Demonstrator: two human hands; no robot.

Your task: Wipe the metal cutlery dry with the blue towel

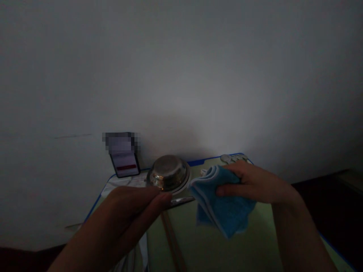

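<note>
My left hand is closed, thumb against fingers, on the end of a shiny, slender metal utensil. The utensil points right toward the cloth; its kind is hard to make out in the dim light. In my right hand is a folded blue cloth with a pale edge, pinched between thumb and fingers. Just beyond my left fingertips lies an upturned metal bowl. Two brown sticks like chopsticks lie on the table below the utensil.
A phone leans against the wall at the table's back left. Several metal spoons lie at the back right corner. Pale, slender items lie at the front left. The light green table has a blue edge and meets the wall.
</note>
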